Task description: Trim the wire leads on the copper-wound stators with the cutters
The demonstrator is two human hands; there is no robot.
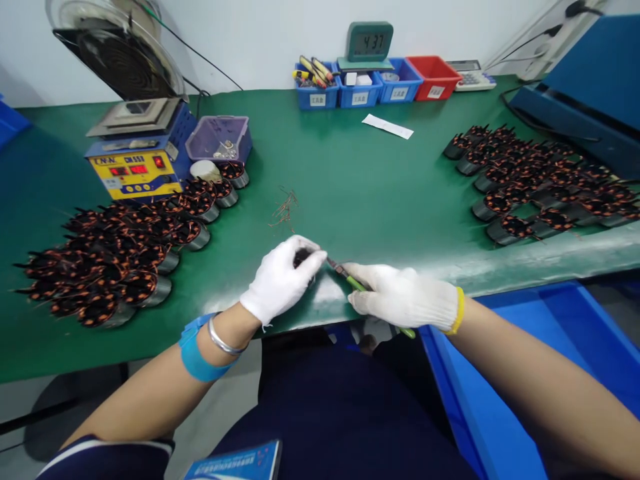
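My left hand (281, 278), in a white glove, is closed around a small dark coil part (301, 257) at the near edge of the green mat (350, 187). My right hand (403, 297), also gloved, grips green-handled cutters (356, 283) whose tip points at the part in my left hand. The two hands almost touch. Most of the held part is hidden by my fingers.
A large heap of copper-wound coils (115, 257) lies at left, another group of coils (545, 183) at right. Cut wire scraps (285, 208) lie ahead. A yellow-and-blue solder pot (140, 157), purple tray (219, 139), small bins (377, 83), clock (370, 43) and a blue crate (525, 373) surround.
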